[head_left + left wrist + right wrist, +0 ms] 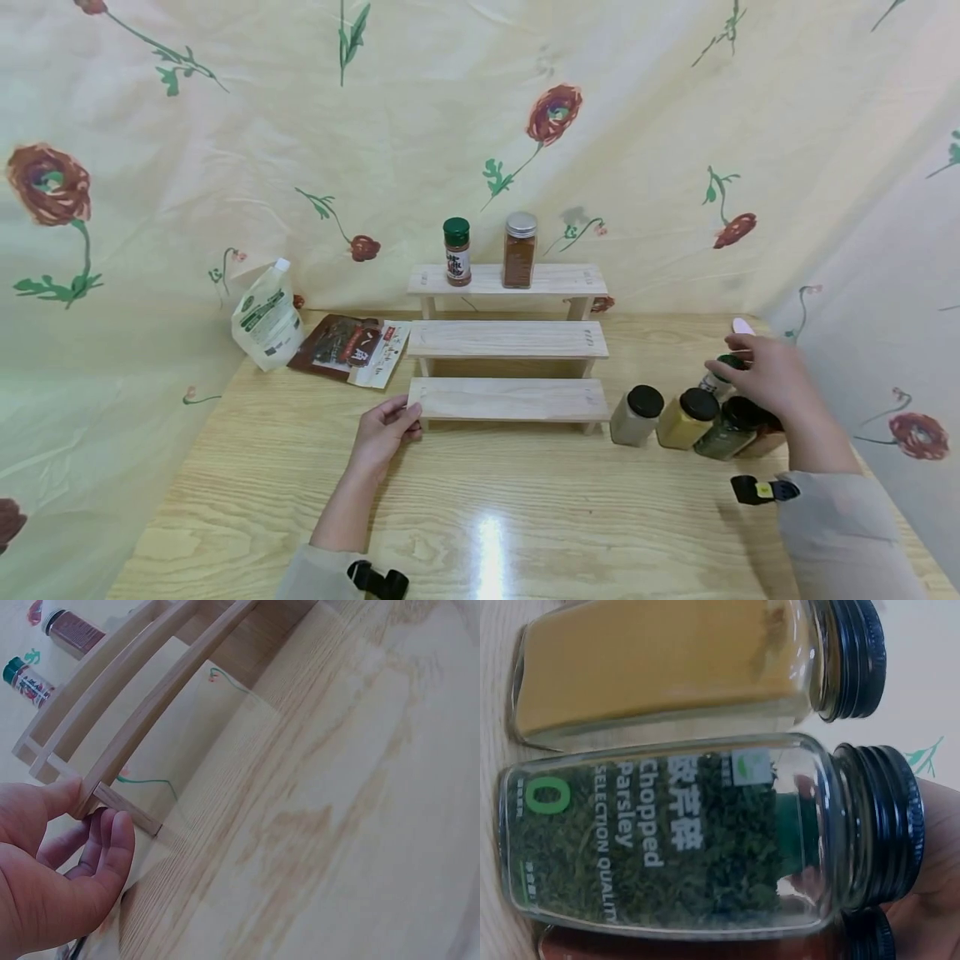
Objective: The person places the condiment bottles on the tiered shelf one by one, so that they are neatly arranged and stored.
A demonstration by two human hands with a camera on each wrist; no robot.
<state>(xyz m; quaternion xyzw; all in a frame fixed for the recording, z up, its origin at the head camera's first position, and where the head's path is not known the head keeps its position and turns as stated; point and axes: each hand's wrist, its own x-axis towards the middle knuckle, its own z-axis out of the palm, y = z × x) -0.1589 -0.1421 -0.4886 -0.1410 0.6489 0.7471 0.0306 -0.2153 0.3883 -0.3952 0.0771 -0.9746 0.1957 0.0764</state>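
My left hand (385,435) pinches the left front corner of a three-tier wooden rack (510,400), thumb on top and fingers curled beneath the lowest shelf. On its top shelf stand a green-capped spice bottle (457,252) and a silver-capped jar (520,250) of reddish-brown spice. My right hand (776,375) reaches behind the black-capped jars, its fingers and thumb round the green cap of another small spice bottle (716,385). Through the glass of the chopped parsley jar (667,840), that green cap shows between fingertips. Most of the bottle is hidden.
Right of the rack stand a greyish spice jar (633,417), a yellow spice jar (684,421) and a partly hidden reddish jar (763,442). A pale item (742,326) pokes up behind my right hand. A white spouted pouch (268,317) and brown packet (348,348) lie left.
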